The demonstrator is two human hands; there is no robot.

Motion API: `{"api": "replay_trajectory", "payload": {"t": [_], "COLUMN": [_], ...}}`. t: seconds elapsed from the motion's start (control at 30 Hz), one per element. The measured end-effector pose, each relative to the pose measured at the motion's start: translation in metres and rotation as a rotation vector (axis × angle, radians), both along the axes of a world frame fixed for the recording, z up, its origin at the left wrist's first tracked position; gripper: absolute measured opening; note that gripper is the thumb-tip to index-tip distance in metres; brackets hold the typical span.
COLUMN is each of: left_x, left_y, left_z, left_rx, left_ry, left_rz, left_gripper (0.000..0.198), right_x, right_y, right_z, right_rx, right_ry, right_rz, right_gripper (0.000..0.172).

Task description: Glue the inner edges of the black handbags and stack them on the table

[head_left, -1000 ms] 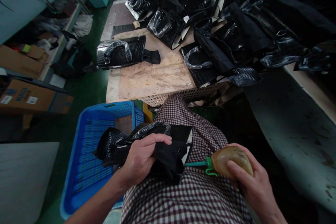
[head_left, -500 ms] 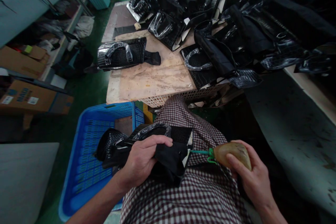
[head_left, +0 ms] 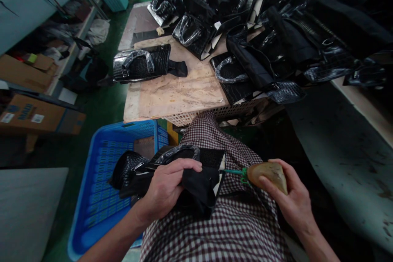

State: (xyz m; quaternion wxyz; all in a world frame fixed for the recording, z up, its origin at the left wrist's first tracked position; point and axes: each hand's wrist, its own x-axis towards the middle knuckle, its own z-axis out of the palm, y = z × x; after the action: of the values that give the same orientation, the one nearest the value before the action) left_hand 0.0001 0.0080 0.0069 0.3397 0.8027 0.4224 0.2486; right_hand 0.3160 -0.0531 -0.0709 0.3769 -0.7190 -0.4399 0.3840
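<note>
My left hand [head_left: 167, 188] is closed on a black crocodile-patterned handbag piece [head_left: 211, 157] that lies across my lap, its black lining cloth bunched under my fingers. A plastic-wrapped handle [head_left: 178, 152] arches along the piece's far side. White backing shows at its right edge. In my right hand [head_left: 291, 196], a yellowish-brown squeeze bottle [head_left: 267, 176] lies on its side, gripped between thumb and fingers. Its thin green nozzle [head_left: 232, 171] points left, with the tip at the white edge. Whether any liquid comes out cannot be seen.
A blue plastic basket [head_left: 92, 196] stands at my left. Ahead is a wooden board [head_left: 172, 98] bearing several similar black bag pieces [head_left: 141, 63]. More black pieces [head_left: 294, 41] are heaped at the right. Cardboard boxes [head_left: 39, 114] stand at the far left.
My right hand has shifted slightly left and up with the squeeze bottle. The nozzle tip has moved up along the white edge. My left hand and the handbag piece have stayed put.
</note>
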Motion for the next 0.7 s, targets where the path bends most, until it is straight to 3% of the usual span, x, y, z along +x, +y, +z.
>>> {"api": "replay_trajectory", "payload": {"t": [0.2,0.37,0.57,0.7], "left_x": [0.002,-0.001,-0.004,-0.004], "left_y": [-0.001,-0.002,-0.002,-0.003], "left_z": [0.0,-0.003,-0.004,-0.005], "left_rx": [0.009,-0.006,-0.023,-0.034], "left_ry": [0.008,-0.001,0.011,0.018], "left_rz": [-0.01,-0.004,-0.011,-0.015], "left_gripper": [0.033,0.037,0.038,0.037], "right_x": [0.004,-0.005,-0.004,-0.004], "right_y": [0.004,0.003,-0.002,-0.003], "right_z": [0.016,0.024,0.013,0.015], "right_rx": [-0.162,-0.223,-0.211,-0.246], "right_ry": [0.169,0.527,0.398,0.436], "right_rz": [0.007,-0.157,-0.13,-0.09], "right_gripper": [0.053,0.058,0.061,0.061]}}
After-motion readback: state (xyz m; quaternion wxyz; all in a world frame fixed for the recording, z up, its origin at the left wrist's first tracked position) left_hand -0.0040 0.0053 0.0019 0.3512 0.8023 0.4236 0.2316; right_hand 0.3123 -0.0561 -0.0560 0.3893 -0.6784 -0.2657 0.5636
